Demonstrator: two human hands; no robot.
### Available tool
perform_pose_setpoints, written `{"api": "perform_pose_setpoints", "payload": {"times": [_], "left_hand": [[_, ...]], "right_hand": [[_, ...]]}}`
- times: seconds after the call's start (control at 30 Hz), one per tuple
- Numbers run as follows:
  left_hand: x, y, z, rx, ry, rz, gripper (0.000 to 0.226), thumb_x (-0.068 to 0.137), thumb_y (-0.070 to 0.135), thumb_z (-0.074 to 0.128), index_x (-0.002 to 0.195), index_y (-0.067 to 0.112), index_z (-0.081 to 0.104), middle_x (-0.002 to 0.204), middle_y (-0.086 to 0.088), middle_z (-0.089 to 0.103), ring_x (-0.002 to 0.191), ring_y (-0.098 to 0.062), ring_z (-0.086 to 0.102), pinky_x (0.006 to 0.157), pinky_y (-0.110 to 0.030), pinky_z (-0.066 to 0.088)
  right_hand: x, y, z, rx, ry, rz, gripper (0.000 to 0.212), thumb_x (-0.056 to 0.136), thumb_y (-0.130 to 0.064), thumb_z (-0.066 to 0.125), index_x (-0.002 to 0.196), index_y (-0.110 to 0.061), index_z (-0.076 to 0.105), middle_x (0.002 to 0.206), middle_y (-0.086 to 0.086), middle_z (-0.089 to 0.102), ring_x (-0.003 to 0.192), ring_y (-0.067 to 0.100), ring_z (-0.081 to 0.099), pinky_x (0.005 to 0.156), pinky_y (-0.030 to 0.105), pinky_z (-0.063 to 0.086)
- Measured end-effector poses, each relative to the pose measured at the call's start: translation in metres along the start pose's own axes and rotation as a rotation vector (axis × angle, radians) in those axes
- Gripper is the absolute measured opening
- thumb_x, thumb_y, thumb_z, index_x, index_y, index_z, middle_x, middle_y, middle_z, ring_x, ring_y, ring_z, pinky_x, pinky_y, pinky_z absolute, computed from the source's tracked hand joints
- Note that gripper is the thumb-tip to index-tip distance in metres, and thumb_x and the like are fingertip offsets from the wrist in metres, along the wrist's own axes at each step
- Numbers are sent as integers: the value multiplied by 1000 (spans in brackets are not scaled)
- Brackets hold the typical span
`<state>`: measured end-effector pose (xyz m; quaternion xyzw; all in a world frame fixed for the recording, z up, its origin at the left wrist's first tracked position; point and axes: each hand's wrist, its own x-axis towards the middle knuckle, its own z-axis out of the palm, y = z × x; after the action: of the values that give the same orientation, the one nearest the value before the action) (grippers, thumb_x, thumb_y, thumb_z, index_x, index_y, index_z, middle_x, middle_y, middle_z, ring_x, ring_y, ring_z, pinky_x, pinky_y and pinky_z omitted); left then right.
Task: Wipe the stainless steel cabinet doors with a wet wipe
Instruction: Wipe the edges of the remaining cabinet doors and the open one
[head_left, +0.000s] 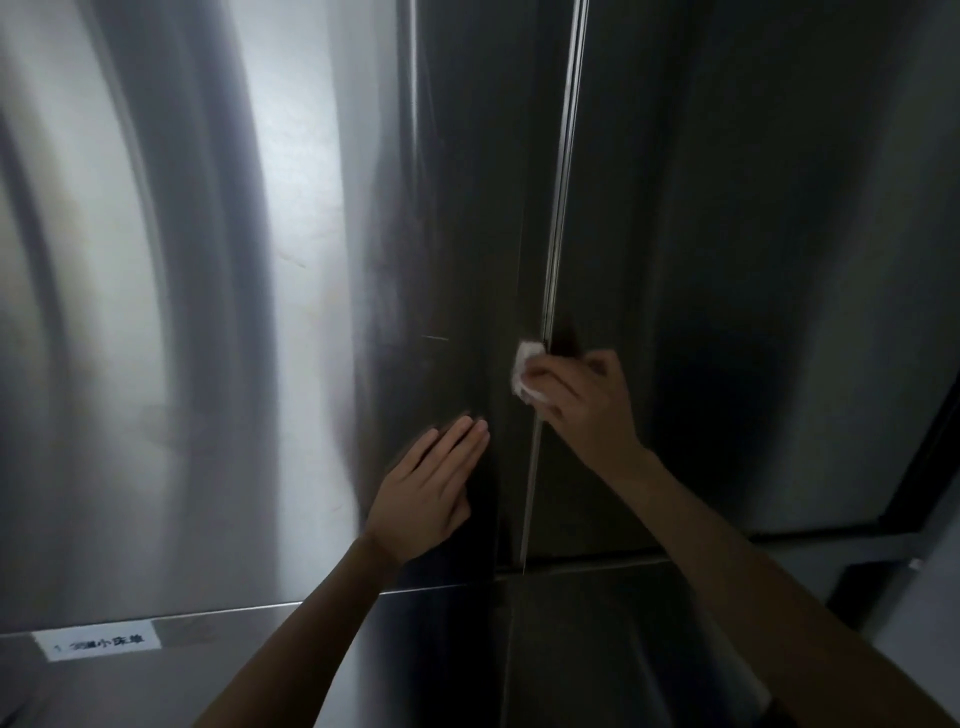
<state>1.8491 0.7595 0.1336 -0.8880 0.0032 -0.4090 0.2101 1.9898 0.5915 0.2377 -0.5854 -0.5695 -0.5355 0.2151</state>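
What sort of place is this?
Likely a storage or utility room, perhaps institutional: tall stainless steel cabinet doors fill the view, a white printed label sits on the strip below the left one, and the right hand holds a wet wipe at the door seam.

Left hand (431, 483) flat, fingers (465, 439) straight, right hand (584, 402) higher, fingers pinching wipe (525, 357)

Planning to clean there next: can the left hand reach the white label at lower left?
Probably yes. The left hand lies flat on the door, holding nothing, and only bare steel separates it from the label.
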Motion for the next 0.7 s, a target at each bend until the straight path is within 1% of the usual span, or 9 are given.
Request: {"api": "perform_pose_setpoints", "payload": {"times": [0.1, 0.17, 0.23, 0.27, 0.37, 0.47, 0.53, 0.63, 0.7], "left_hand": [[1, 1, -1, 3, -5, 1, 64, 90, 29, 42, 148, 7, 25, 151, -10, 34, 144, -21, 24, 119, -36, 14], [0, 1, 0, 7, -14, 7, 63, 90, 28, 41, 148, 7, 27, 151, -9, 35, 143, -22, 27, 119, -36, 15], [0, 0, -3, -1, -31, 6, 64, 90, 28, 42, 148, 8, 26, 151, -9, 35, 142, -22, 29, 119, -36, 16], [0, 0, -4, -10, -36, 7, 64, 90, 28, 42, 148, 8, 26, 151, -9, 35, 143, -23, 29, 119, -36, 17], [-1, 0, -5, -18, -41, 7, 65, 89, 28, 43, 149, 8, 24, 152, -10, 34, 143, -23, 27, 119, -37, 16], [0, 3, -5, 3, -52, 1, 69, 87, 28, 43, 149, 8, 21, 151, -10, 34, 143, -23, 25, 119, -37, 15], [0, 5, -4, 11, -38, -10, 70, 86, 29, 44, 148, 7, 21, 150, -11, 34, 144, -22, 23, 119, -38, 14], [1, 13, -3, -8, -14, -63, 68, 86, 27, 44, 147, 6, 22, 150, -12, 34, 149, -21, 11, 119, -40, 14], [1, 20, -2, -23, -3, -108, 68, 86, 24, 44, 148, 5, 22, 151, -12, 33, 149, -21, 11, 120, -41, 13]], "right_hand": [[-64, -30, 13, 35, -164, -31, 19, 83, -17, 56, 84, -10, 74, 94, 4, 72, 76, 17, 68, 76, 30, 35], [-98, -45, 20, 69, -256, -60, 6, 78, -16, 70, 79, -12, 75, 89, 3, 73, 68, 15, 68, 73, 30, 35], [-102, -46, 22, 51, -305, -108, 18, 62, -16, 86, 76, -14, 75, 87, 2, 73, 67, 13, 67, 69, 28, 40], [-94, -41, 20, 26, -311, -123, 22, 59, -17, 87, 78, -15, 75, 88, 2, 73, 69, 13, 66, 68, 27, 43], [-51, -19, 9, 26, -168, -91, 16, 72, -14, 72, 87, -9, 74, 95, 6, 72, 77, 16, 68, 76, 30, 37], [-7, -1, 6, 126, 39, 86, 16, 80, -12, 63, 91, -5, 73, 97, 7, 72, 91, 12, 59, 83, 30, 33], [0, -7, 10, 243, 94, 212, 16, 77, -9, 69, 92, -5, 72, 97, 5, 71, 93, 10, 52, 83, 27, 33], [-26, -31, 26, 378, 155, 379, 19, 76, -9, 71, 95, -11, 69, 96, 3, 70, 91, 8, 54, 78, 28, 37], [-60, -48, 36, 421, 103, 391, 18, 81, -14, 65, 98, -17, 63, 97, 2, 70, 92, 7, 55, 79, 28, 37]]}}
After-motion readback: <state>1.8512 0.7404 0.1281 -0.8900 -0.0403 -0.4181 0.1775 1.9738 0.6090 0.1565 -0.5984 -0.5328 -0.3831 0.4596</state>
